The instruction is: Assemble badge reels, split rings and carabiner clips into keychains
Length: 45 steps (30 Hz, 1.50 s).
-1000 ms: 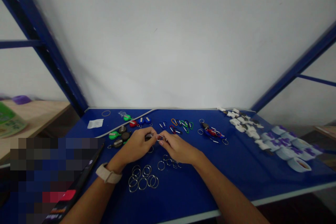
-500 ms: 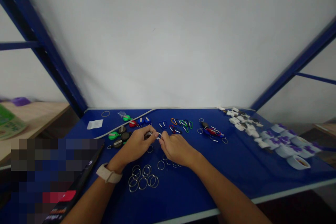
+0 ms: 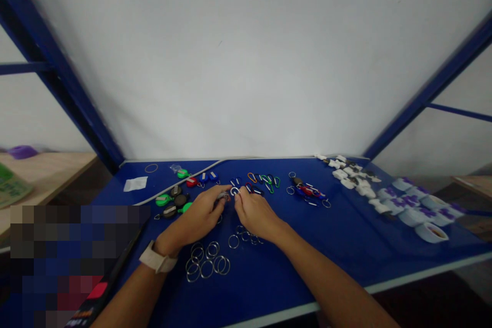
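Note:
My left hand is closed in a pinch around a small grey-and-dark piece, mostly covered by the fingers. My right hand pinches a silver carabiner, whose curved end shows between the two hands and meets the left fingertips. To the left of my hands lie round retractable reels in green, black, red and blue. Beyond my right hand are coloured carabiners. Large split rings lie nearer me, and smaller split rings lie below my right hand.
Assembled reels with carabiners and rings lie in a pile at right. Farther right are white pieces and white cups with purple bits. A pale cable crosses the blue table. White paper lies back left.
My hands have drawn slightly apart and turned, so more of the silver carabiner's curved end shows. The whole view has shifted a little.

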### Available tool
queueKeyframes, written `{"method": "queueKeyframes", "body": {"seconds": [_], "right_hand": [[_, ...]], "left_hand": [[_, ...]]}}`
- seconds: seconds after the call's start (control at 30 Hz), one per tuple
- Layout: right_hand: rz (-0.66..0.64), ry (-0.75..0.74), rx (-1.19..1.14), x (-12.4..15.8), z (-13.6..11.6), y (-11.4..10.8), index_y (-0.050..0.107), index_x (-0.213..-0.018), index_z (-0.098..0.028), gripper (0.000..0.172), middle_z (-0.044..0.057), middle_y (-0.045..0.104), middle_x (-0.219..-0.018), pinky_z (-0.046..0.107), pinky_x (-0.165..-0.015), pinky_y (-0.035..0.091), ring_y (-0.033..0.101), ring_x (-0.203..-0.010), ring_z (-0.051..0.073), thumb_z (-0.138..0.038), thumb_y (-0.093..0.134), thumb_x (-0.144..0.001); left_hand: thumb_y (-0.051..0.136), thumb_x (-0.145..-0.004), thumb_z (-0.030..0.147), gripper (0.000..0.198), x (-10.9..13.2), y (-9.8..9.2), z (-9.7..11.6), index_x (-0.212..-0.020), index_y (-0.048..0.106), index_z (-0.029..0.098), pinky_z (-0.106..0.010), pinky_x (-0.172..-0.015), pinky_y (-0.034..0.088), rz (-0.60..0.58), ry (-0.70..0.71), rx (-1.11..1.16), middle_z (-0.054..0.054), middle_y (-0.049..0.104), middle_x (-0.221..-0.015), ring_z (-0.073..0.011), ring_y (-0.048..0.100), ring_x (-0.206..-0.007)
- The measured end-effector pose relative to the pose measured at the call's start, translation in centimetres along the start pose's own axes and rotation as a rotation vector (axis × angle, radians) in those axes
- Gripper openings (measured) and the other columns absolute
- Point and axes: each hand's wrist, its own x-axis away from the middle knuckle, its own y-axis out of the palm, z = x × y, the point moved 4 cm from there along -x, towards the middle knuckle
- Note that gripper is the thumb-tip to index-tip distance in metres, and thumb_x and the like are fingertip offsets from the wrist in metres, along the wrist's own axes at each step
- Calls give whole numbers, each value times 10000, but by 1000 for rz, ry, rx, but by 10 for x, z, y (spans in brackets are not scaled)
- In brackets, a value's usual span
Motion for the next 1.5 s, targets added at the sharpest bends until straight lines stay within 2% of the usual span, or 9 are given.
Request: {"method": "queueKeyframes", "body": {"seconds": [0.27,0.43,0.63,0.83,0.97,1.07,1.13,1.37,1.5], "right_hand": [[12,70,-80,-1,0,9,513,-1033,-145,305,121,726,-854,308,-603,327,697,-744,232,-282,241,-1057],[15,100,-138,-1,-1,9,521,-1007,-152,298,123,717,-862,300,-639,342,684,-768,223,-275,254,-1057],[34,74,-249,-1,-3,9,522,-957,-166,271,76,678,-787,287,-621,315,631,-689,186,-263,286,-1051],[114,44,-577,-4,7,2,464,-782,-203,282,-30,513,-643,253,-575,299,495,-599,135,-338,383,-1015],[225,87,-798,-8,28,-5,512,-803,-203,270,-59,413,-602,240,-553,311,405,-552,121,-404,448,-972],[286,123,-915,-11,41,-6,534,-779,-201,292,-65,370,-592,233,-507,278,345,-510,109,-433,476,-946],[297,136,-947,-13,46,-3,540,-764,-199,300,-63,371,-592,229,-492,265,336,-503,105,-441,491,-934],[203,188,-965,-17,44,12,533,-747,-195,349,-50,412,-585,220,-475,297,385,-511,111,-489,481,-928],[129,194,-996,-18,39,15,525,-756,-197,383,-54,425,-571,219,-477,318,396,-491,108,-520,456,-950]], "left_hand": [[491,-972,209,379,0,5,-1,-1337,572,149,-453,-1047,498,41,93,-85,-131,658,-1303,-255,628,-1198],[495,-974,189,387,0,6,3,-1353,568,155,-404,-960,556,74,138,-123,-129,705,-1213,-238,686,-1088],[507,-965,203,359,-1,2,3,-1301,609,126,-405,-950,564,172,105,-174,-135,722,-1178,-237,708,-1031],[523,-944,220,350,-1,-8,-5,-1270,631,149,-409,-942,559,242,12,-194,-122,730,-1156,-242,711,-1012],[544,-940,251,321,-2,-11,-1,-1236,647,179,-377,-863,570,195,-39,-109,-92,738,-1099,-211,709,-881],[551,-946,286,331,-2,-10,6,-1259,628,212,-319,-742,571,110,-75,18,-58,736,-1008,-168,677,-751],[533,-960,305,351,-1,-9,11,-1295,601,227,-293,-702,562,59,-82,120,-55,724,-1024,-156,662,-745],[617,-905,309,279,0,-9,18,-1161,661,208,-346,-829,571,27,-92,401,-69,695,-1083,-196,657,-928],[659,-881,340,340,0,-8,14,-1199,654,217,-303,-705,571,39,-131,503,-76,679,-1114,-178,640,-851]]}}
